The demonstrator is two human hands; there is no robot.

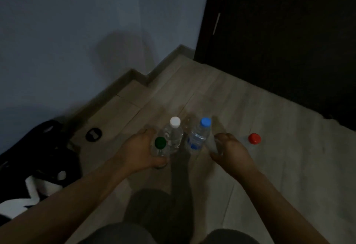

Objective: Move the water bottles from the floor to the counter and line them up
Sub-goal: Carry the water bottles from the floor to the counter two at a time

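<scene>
In the left hand (pixel 142 151): the green-capped bottle (pixel 160 143), fingers and thumb curled round its body just below the cap. On the floor (pixel 269 176) or barely off it, hard to say in this murk. Just past those fingers, touching or as good as: the white-capped bottle (pixel 174 134). Then the blue-capped bottle (pixel 199 136), standing between the two hands, nearer the right one.

Over at the right hand (pixel 229 147): fingers curled, maybe round something clear and glinting, maybe round nothing. Honestly can't tell, way too dark. Just off that hand's outer side, a red cap (pixel 254 138). Loose cap or the top of another bottle, no idea.

Biggest risk imo: dragging green sideways into white on the lift. Practically rubbing shoulders already, so one nudge and probably white into blue, domino style. Thin clear plastic too, likely squishy and slick, so a slip on the way up with a lazy grip, quite possible. Plus the gloom, easy to misjudge a reach.

Room-wise: open straight up, open back toward the knees. Out to the left of the left hand, a black-and-white bag or cloth (pixel 38 163) and a small round dark thing (pixel 93 135), near but apart. Beyond the bottles, stepped skirting (pixel 133 82) and wall. Beyond the right hand, a dark door or cabinet front (pixel 279 41). No surface anywhere in view, so probably some standing and turning before any lining up.
</scene>
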